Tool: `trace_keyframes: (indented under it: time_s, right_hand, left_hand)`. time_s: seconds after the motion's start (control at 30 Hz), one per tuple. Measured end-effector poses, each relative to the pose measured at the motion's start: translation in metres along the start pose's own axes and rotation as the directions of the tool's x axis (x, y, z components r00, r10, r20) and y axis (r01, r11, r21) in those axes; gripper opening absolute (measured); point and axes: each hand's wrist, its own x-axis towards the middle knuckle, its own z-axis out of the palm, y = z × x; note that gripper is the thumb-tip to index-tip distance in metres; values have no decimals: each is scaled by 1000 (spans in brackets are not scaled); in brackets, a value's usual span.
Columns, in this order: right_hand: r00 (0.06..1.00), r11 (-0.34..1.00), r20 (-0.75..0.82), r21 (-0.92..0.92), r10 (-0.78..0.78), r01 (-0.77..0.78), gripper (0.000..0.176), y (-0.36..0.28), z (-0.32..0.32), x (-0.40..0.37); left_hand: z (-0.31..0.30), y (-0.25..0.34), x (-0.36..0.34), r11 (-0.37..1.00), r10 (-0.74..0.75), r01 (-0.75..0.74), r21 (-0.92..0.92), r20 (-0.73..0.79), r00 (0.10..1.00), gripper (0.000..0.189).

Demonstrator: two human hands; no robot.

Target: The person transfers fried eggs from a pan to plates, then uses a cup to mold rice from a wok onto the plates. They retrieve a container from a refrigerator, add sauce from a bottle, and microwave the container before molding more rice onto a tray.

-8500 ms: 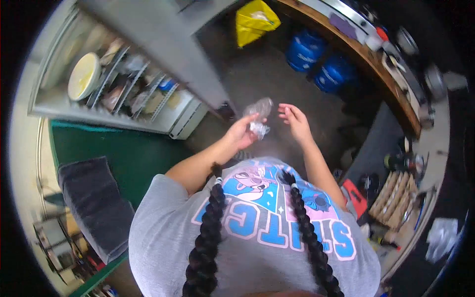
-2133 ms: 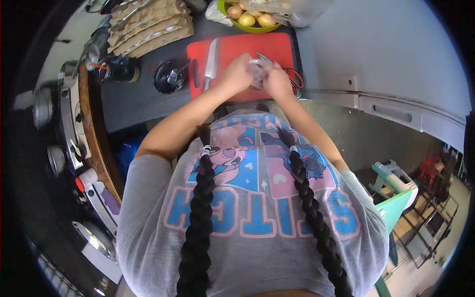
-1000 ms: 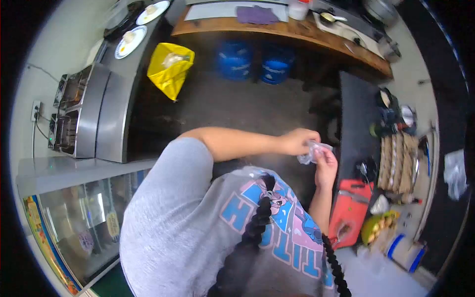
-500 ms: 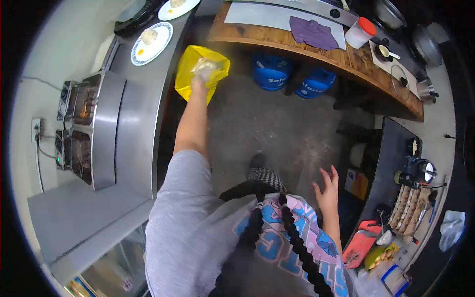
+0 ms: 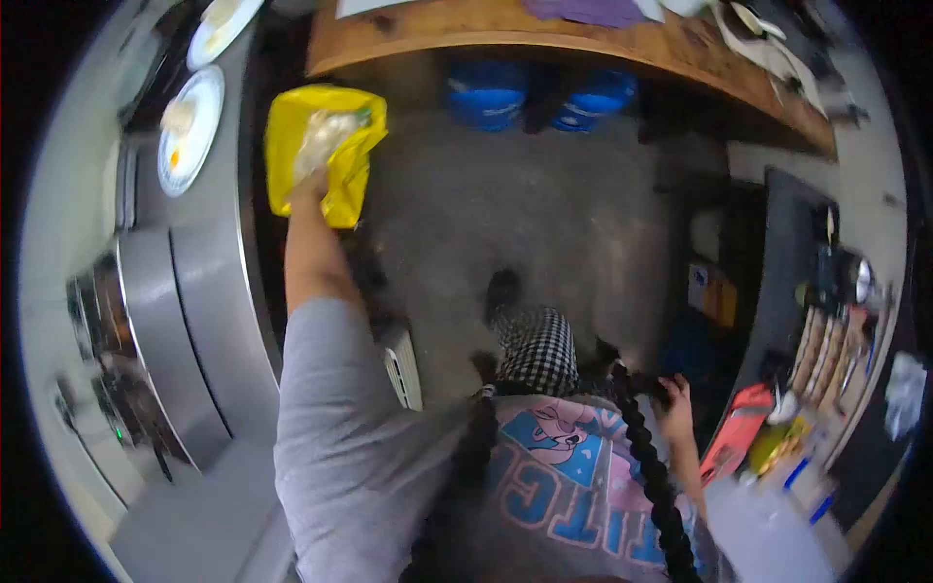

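Observation:
On the left, my left arm stretches down to a yellow plastic bag [image 5: 284, 121] with a wide-open mouth. Whitish crumpled stuff [image 5: 326, 136] lies inside it. My left hand [image 5: 309, 183] is at the bag's near inner side, against this pale stuff. Its fingers are smeared and partly hidden, so I cannot make out whether they grip anything. On the right, my right hand [image 5: 676, 408] hangs beside my body with fingers bent but apart, and I see nothing held in it. It is near the dark shelf side of the right counter.
A plate [image 5: 206, 136] with a pale mound of food sits on the steel counter [image 5: 209, 291], a second plate beyond it. Blue gas cylinders [image 5: 486, 97] stand under the wooden table [image 5: 428, 34]. The right counter carries egg trays [image 5: 821, 355] and a red item [image 5: 739, 428].
My view has shifted, so the bag and plates appear further left. My left hand has drawn back slightly toward the bag's near side. My right hand has lowered, its fingers more bent.

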Motion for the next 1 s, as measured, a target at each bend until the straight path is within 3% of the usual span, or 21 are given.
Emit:
trace_keyframes:
  time_s: [0.03, 0.07, 0.1, 0.2, 0.3, 0.37, 0.5, 0.53, 0.57, 0.63, 0.67, 0.7, 0.73, 0.77, 0.8, 0.83, 0.87, 0.9, 0.93, 0.97, 1.0]
  right_hand:
    - [1000, 999, 18, -45, 14, -13, 55, 12, 4, -6]
    - [999, 995, 20, -91, 47, -45, 54, 21, 2, -10]
    - [991, 991, 41, 26, 127, -128, 55, 33, 2, -18]
    - [980, 979, 60, -92, 188, -182, 51, 54, -1, -37]
    - [882, 884, 114, 45, 458, -465, 45, 87, -6, -71]
    - [871, 867, 12, 93, 491, -489, 40, 111, -6, -104]
    - [799, 798, -2, 63, 601, -600, 35, 163, 3, -158]
    - [806, 806, -26, 34, 592, -591, 33, 177, -1, -168]
    - [815, 817, -50, 7, 577, -577, 31, 188, -6, -175]
    - [660, 681, -183, 94, 729, -726, 25, 181, -25, -184]
    - [643, 695, -297, 119, 706, -709, 24, 199, -24, -192]
    - [658, 713, -300, 128, 690, -689, 23, 208, -38, -197]
    - [624, 715, -456, 40, 634, -698, 24, 227, -35, -206]
    - [725, 752, -510, -208, 462, -625, 24, 264, -31, -218]
    - [708, 678, -509, -288, 490, -676, 18, 286, -20, -226]
    - [598, 748, -481, 217, 641, -627, 18, 216, -61, -206]
    - [621, 752, -442, 237, 647, -615, 18, 205, -69, -205]
    - [655, 763, -400, 245, 642, -598, 19, 208, -79, -203]
    - [684, 769, -352, 257, 639, -586, 20, 213, -79, -215]
    - [737, 818, -354, 261, 575, -513, 22, 236, -61, -228]
    - [783, 863, -367, 261, 502, -432, 23, 263, -43, -241]
  left_hand:
    - [-43, 81, -31, 912, 36, -22, -408, 25, 999, 47]
    - [-44, 96, -36, 899, 113, -72, -431, 69, 991, 47]
    - [-36, 91, -37, 939, 149, -115, -325, 82, 985, 47]
    - [-31, 88, -44, 986, 163, -165, 38, 35, 986, 47]
    - [-42, 92, -66, 933, -3, 43, 357, -113, 994, 48]
    - [-49, 83, -74, 882, -112, 184, 433, -186, 976, 48]
    - [-47, 75, -68, 827, -244, 324, 460, -226, 943, 48]
    - [-30, 33, -49, 886, -98, 262, 383, -397, 913, 44]
    - [-24, 31, -51, 888, -89, 252, 385, -394, 915, 44]
    - [-17, 32, -49, 956, 134, 59, 289, -605, 785, 41]
    - [-5, 5, -33, 872, 299, -43, 488, -460, 836, 38]
    - [-4, 21, -54, 893, 320, -136, 430, -392, 862, 35]
    - [7, 49, -73, 926, 302, -224, 303, -238, 923, 32]
    - [16, 87, -99, 964, 256, -251, 81, -60, 965, 30]
    - [26, 133, -123, 971, 209, -194, -137, 104, 972, 29]
    - [30, 183, -149, 944, 202, -121, -306, 246, 948, 29]
    - [26, 248, -182, 888, 209, -17, -460, 370, 905, 29]
    - [69, 272, -192, 911, 407, -365, -193, 272, 872, 23]
    - [75, 323, -229, 840, 520, -336, -426, 454, 724, 19]
    - [81, 356, -257, 816, 576, -309, -489, 644, 503, 19]
    - [68, 417, -295, 843, 475, -398, -361, 847, 238, 19]
